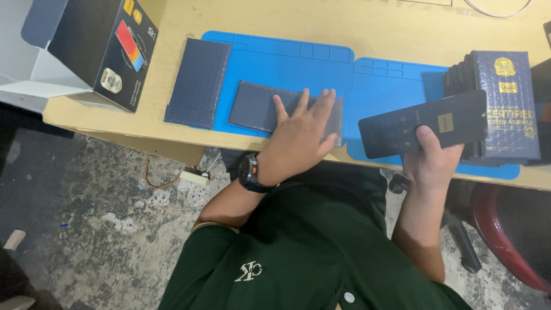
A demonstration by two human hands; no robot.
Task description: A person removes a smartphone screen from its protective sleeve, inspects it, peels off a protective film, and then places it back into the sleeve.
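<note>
Black cardboard box (106,49) with a colourful panel sits at the far left corner of the pale wooden table (367,26), one flap open over the edge. Next along, a dark navy padded bubble pouch (198,83) lies flat, half on the wood, half on the blue silicone work mat (298,63). A second dark padded pouch (258,106) lies on the mat near the front edge; the left hand (301,135) presses flat on its right part, fingers spread and straight, palm down, gripping nothing. A black watch (251,174) sits on that wrist. Right of it, the right hand (430,161) is closed around the lower edge of a thin black glossy phone screen panel (425,123), thumb on top, holding it tilted just above the mat's front edge. At the far right, a stack of dark navy pouches with gold print (508,103) rests on the mat, just behind the panel. Grey concrete floor (86,229) shows below the table.
</note>
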